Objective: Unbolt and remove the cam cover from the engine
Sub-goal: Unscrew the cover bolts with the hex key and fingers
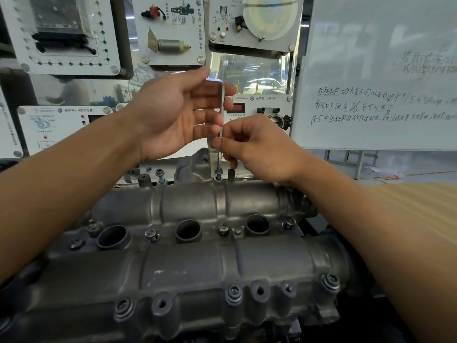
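A grey metal cam cover [188, 268] fills the lower half of the view, with three round plug holes along its middle. A silver L-shaped hex key [222, 105] stands upright with its tip in a raised bolt [218, 174] at the cover's far edge. My right hand [257, 149] pinches the key's lower shaft between thumb and fingers. My left hand [178, 112] is up by the key's bent top, fingers straight, thumb and fingertips touching the short arm. Another raised bolt [160, 175] stands at the far left edge. Several bolts sit along the near edge and the middle.
Behind the engine stand white display panels [170, 30] with mounted car parts. A whiteboard [378, 78] with handwriting is at the right. A wooden surface [415, 194] shows past my right forearm.
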Available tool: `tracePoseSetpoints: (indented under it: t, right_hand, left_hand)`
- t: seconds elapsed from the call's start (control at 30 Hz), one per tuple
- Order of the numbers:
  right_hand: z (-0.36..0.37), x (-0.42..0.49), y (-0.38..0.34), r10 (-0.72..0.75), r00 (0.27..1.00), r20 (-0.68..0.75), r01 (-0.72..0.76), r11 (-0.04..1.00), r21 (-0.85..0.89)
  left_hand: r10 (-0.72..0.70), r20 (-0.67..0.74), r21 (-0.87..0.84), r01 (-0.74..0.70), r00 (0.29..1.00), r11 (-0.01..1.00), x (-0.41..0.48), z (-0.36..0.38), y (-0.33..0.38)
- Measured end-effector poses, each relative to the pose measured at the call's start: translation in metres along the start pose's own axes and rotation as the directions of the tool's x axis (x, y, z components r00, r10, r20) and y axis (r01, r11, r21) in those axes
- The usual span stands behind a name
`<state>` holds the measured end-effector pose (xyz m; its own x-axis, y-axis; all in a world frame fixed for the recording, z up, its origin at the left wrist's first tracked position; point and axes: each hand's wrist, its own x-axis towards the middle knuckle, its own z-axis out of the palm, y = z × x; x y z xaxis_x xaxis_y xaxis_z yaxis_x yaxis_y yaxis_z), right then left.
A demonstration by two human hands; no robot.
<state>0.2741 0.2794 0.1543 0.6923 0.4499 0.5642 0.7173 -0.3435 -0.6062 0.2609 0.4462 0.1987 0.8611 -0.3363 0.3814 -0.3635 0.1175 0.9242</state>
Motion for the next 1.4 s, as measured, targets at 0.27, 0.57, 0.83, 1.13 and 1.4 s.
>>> tracePoseSetpoints:
  t: [0.27,0.57,0.83,1.13,1.4]
  right_hand:
    - [0.000,0.001,0.002,-0.039,0.999,0.016,0.039,0.999,0.005]
    - [0.000,0.001,0.004,-0.041,0.999,0.020,0.041,0.999,0.014]
    - [0.001,-0.003,0.000,-0.035,0.999,0.011,0.035,0.999,0.005]
    - [0.001,-0.006,-0.008,-0.022,0.997,0.069,0.023,0.999,-0.023]
    - [0.001,-0.006,-0.005,-0.046,0.998,0.054,0.046,0.999,-0.003]
  left_hand:
    - [0.108,-0.047,0.134,-0.101,0.993,0.986,0.000,0.001,-0.002]
    - [0.128,-0.075,0.179,-0.113,0.989,0.977,0.000,0.002,-0.003]
    - [0.145,-0.086,0.165,-0.129,0.986,0.978,-0.005,0.005,-0.003]
    - [0.212,-0.213,0.258,-0.154,0.954,0.954,-0.006,0.009,-0.001]
    - [0.255,-0.267,0.274,-0.181,0.929,0.945,-0.006,0.011,0.000]
